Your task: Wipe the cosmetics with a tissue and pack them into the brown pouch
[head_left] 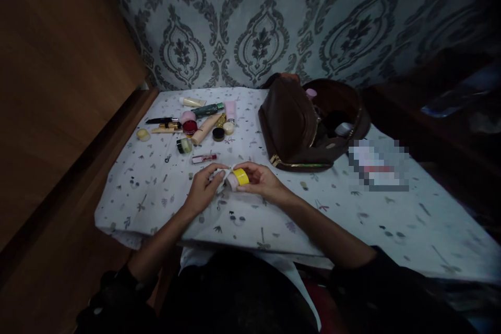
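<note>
Near the front middle of the cloth-covered table, both hands meet at a small jar with a yellow band and a pale end. My right hand grips the jar from the right, fingers on top and below. A crumpled pale cloth or wipe is pinched in my left hand and touches the jar's left end. Just behind my left hand lies a small tube with a red cap.
Several cosmetics stand or lie at the back left, among them a green tube, a peach tube and a black-lidded jar. An open brown bag sits at the back right, beside a blurred-out item. A patterned wall rises behind.
</note>
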A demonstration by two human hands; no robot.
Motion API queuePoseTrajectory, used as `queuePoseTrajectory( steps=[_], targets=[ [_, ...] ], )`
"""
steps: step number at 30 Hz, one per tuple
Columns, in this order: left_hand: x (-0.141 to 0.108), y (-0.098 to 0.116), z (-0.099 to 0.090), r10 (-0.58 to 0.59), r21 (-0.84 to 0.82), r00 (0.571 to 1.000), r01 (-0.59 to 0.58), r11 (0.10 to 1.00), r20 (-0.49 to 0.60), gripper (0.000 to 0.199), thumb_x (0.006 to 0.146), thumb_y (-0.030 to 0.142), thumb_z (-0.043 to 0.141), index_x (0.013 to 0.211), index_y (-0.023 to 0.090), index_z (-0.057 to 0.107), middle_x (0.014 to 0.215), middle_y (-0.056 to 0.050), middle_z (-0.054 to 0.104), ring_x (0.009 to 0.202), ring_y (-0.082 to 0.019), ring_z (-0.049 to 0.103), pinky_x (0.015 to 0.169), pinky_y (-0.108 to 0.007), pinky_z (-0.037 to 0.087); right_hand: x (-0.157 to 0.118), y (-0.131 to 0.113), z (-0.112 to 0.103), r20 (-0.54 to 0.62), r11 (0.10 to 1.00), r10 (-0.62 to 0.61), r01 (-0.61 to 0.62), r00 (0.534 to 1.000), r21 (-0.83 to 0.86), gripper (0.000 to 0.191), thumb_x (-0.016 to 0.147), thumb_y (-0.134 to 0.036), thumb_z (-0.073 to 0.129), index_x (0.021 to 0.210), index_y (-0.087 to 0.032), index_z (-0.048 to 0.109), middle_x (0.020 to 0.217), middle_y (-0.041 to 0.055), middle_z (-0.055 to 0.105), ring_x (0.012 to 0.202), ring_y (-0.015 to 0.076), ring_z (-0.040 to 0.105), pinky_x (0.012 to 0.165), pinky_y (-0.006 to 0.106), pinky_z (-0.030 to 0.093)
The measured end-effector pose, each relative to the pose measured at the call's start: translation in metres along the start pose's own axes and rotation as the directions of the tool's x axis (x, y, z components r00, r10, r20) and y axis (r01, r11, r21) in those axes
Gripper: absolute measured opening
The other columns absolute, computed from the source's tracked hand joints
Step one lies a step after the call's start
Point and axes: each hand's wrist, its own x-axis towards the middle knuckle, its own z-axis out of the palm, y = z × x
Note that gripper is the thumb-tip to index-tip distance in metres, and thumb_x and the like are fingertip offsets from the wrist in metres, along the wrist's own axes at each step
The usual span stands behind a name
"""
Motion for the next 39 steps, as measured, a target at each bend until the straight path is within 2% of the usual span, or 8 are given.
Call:
queuePoseTrajectory(
  steps=[9,13,17,23,28,32,35,39],
  targets=[
    [0.002,-0.015,0.003,-0.201,-0.242,0.978,0.207,0.948,0.048,0.033,0.087,0.042,0.058,0.099,0.015,0.071,0.07,0.002,0.062,0.057,-0.011,0.048,0.055,-0.022,0.037,-0.002,-0.012,-0.003,0.05,0.999,0.049,-0.05,0.998,0.017,0.049,0.067,-0.023,0.084,0.114,-0.019,0.068,0.106,0.0057,0.073,0.094,0.0162,0.068,0.086,0.031,0.054],
    [0.003,-0.01,0.002,-0.103,-0.153,0.995,0.104,0.983,0.011,0.027,0.09,0.037,0.056,0.098,0.017,0.072,0.079,0.0,0.067,0.072,-0.015,0.058,0.068,-0.024,0.044,-0.001,-0.01,-0.005,0.023,0.998,0.039,-0.038,0.999,-0.054,0.048,0.062,-0.022,0.087,0.106,-0.018,0.068,0.098,0.0029,0.073,0.09,0.0148,0.068,0.085,0.03,0.052],
    [-0.001,-0.002,0.004,0.115,0.008,0.993,-0.115,0.993,-0.009,0.022,0.095,0.028,0.052,0.1,0.018,0.071,0.092,-0.004,0.071,0.092,-0.018,0.064,0.084,-0.03,0.048,0.001,-0.004,-0.004,-0.038,0.994,0.038,-0.042,0.999,-0.105,0.042,0.059,-0.026,0.089,0.094,-0.017,0.067,0.087,0.0003,0.072,0.079,0.0129,0.066,0.075,0.026,0.051],
    [-0.009,-0.004,0.014,0.572,0.341,0.819,-0.551,0.762,0.045,0.022,0.095,0.016,0.052,0.111,0.021,0.066,0.11,-0.008,0.071,0.11,-0.021,0.062,0.096,-0.041,0.051,0.002,-0.002,-0.001,-0.152,0.999,0.034,-0.035,0.988,-0.005,0.045,0.052,-0.031,0.092,0.088,-0.017,0.067,0.079,-0.0017,0.07,0.072,0.0113,0.065,0.071,0.024,0.052],
    [-0.012,-0.009,0.02,0.688,0.55,0.722,-0.608,0.573,0.08,0.028,0.094,0.012,0.05,0.116,0.022,0.064,0.117,-0.009,0.071,0.121,-0.023,0.058,0.098,-0.045,0.053,0.002,-0.001,0.007,-0.213,0.958,0.084,-0.02,0.973,0.288,0.048,0.046,-0.031,0.093,0.084,-0.017,0.068,0.081,-0.0004,0.072,0.071,0.0121,0.067,0.068,0.024,0.054],
    [-0.013,-0.01,0.02,0.741,0.661,0.655,-0.623,0.418,0.149,0.025,0.092,0.01,0.055,0.112,0.021,0.065,0.119,-0.008,0.072,0.127,-0.024,0.057,0.098,-0.043,0.056,0.002,-0.006,0.013,-0.156,0.89,0.138,-0.053,0.978,0.454,0.041,0.05,-0.03,0.092,0.082,-0.015,0.071,0.082,0.0018,0.073,0.071,0.0118,0.066,0.068,0.023,0.055],
    [-0.013,-0.011,0.019,0.75,0.681,0.627,-0.645,0.348,0.21,0.025,0.092,0.011,0.058,0.113,0.021,0.065,0.121,-0.009,0.071,0.129,-0.025,0.056,0.098,-0.043,0.056,-0.001,-0.008,0.014,-0.119,0.872,0.172,-0.095,0.978,0.48,0.034,0.059,-0.033,0.088,0.084,-0.014,0.073,0.074,0.0015,0.071,0.065,0.0103,0.064,0.06,0.02,0.052],
    [-0.014,-0.011,0.019,0.704,0.704,0.666,-0.622,0.342,0.247,0.029,0.093,0.016,0.058,0.121,0.023,0.061,0.128,-0.009,0.068,0.135,-0.026,0.05,0.103,-0.043,0.053,-0.005,-0.009,0.014,-0.083,0.871,0.214,-0.151,0.973,0.467,0.031,0.064,-0.04,0.084,0.079,-0.016,0.071,0.065,-0.0009,0.067,0.057,0.0097,0.059,0.052,0.02,0.046]
  ],
)
